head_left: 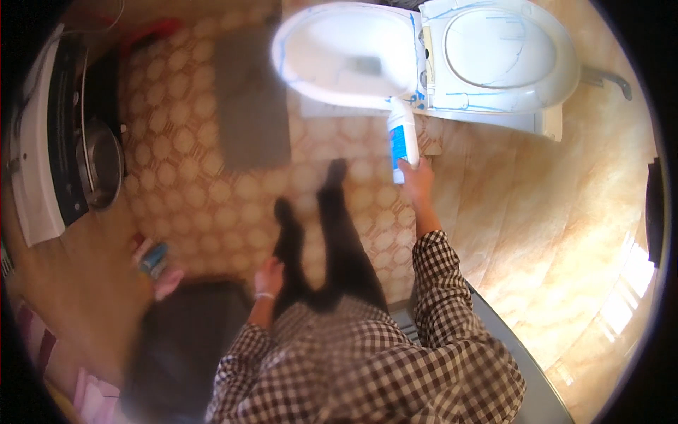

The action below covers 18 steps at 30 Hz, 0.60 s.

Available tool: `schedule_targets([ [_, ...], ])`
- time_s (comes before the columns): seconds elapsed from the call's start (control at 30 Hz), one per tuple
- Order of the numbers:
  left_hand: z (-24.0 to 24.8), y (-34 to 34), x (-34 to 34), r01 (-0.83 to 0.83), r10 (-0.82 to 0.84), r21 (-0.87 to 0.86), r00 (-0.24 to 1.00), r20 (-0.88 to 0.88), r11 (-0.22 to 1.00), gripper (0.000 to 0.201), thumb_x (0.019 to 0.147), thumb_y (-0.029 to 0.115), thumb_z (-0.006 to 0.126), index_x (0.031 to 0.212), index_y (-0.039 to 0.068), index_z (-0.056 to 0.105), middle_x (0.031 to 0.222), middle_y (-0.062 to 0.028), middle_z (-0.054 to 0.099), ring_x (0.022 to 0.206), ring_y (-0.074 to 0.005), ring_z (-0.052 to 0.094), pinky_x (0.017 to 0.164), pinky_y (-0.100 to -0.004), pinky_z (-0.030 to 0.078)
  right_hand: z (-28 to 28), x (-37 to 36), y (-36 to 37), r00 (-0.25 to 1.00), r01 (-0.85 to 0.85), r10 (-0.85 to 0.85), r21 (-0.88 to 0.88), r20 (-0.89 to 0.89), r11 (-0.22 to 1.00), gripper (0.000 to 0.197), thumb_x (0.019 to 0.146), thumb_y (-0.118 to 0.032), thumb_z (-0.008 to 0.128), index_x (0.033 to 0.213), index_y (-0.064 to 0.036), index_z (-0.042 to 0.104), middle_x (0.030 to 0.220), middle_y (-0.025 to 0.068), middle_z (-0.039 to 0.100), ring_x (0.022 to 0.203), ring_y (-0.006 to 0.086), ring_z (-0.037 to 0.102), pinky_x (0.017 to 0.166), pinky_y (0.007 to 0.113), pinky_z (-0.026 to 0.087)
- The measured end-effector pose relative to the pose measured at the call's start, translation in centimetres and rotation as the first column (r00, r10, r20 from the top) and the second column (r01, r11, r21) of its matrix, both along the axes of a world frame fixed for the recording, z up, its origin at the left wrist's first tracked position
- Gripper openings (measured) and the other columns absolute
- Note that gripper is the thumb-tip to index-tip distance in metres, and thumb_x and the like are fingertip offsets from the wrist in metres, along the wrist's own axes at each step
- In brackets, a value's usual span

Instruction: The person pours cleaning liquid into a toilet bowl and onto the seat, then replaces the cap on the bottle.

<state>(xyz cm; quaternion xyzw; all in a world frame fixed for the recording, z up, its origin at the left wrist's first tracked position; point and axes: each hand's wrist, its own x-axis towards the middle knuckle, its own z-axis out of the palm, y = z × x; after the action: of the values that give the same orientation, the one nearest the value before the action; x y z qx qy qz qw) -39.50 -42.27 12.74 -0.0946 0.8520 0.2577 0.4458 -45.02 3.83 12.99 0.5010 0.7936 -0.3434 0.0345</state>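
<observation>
My right hand (418, 178) is closed around the lower part of a white toilet cleaner bottle (405, 136) with a blue label. The bottle's bent neck points at the near rim of the toilet bowl (314, 93), close to the hinges. Streaks of blue gel mark the bowl's rim and the raised toilet seat (458, 99). Behind the seat is the lid (505, 49), also with blue streaks. My left hand (268, 277) hangs low beside my left leg; it is blurred, and its fingers do not show clearly.
A front-loading washing machine (67, 162) stands at the left. A grey mat (251, 99) lies on the patterned floor left of the toilet. Blue and pink items (154, 258) sit left of a dark bin-like object (180, 346). A glossy tiled wall (537, 212) borders the right side.
</observation>
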Motion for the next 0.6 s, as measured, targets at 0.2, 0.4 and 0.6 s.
schedule_targets([
  [0.2,4.1,-5.7,3.6,0.084,-0.083,-0.028,0.996,0.023,0.996,0.027,0.084,0.031,0.060,0.105,0.015,0.059,0.093,-0.0134,0.065,0.087,-0.0342,0.061,0.079,-0.0444,0.048,-1.9,2.1,2.7,0.997,-0.035,0.030,0.085,0.066,0.996,0.044,0.075,-0.029,0.071,0.099,0.0061,0.060,0.085,0.0172,0.065,0.063,0.0243,0.066,0.042,0.033,0.053],
  [0.4,4.0,-6.1,4.7,0.016,-0.012,-0.029,0.989,0.147,0.999,0.032,0.085,0.037,0.056,0.110,0.017,0.057,0.095,-0.0143,0.066,0.091,-0.0352,0.061,0.080,-0.0442,0.048,1.4,-1.9,-3.1,0.990,0.014,-0.007,-0.048,0.137,0.999,0.044,0.076,-0.029,0.070,0.102,0.0053,0.060,0.084,0.0158,0.065,0.065,0.0230,0.066,0.044,0.033,0.053],
  [0.6,2.5,-6.5,5.2,0.090,-0.086,-0.015,0.982,0.168,0.996,0.034,0.086,0.038,0.054,0.113,0.018,0.056,0.096,-0.0168,0.065,0.089,-0.0370,0.061,0.078,-0.0460,0.048,0.4,-5.3,-10.0,0.944,-0.312,0.294,0.111,0.152,0.944,0.040,0.076,-0.029,0.070,0.100,0.0011,0.060,0.082,0.0128,0.066,0.062,0.0207,0.063,0.052,0.032,0.051],
])
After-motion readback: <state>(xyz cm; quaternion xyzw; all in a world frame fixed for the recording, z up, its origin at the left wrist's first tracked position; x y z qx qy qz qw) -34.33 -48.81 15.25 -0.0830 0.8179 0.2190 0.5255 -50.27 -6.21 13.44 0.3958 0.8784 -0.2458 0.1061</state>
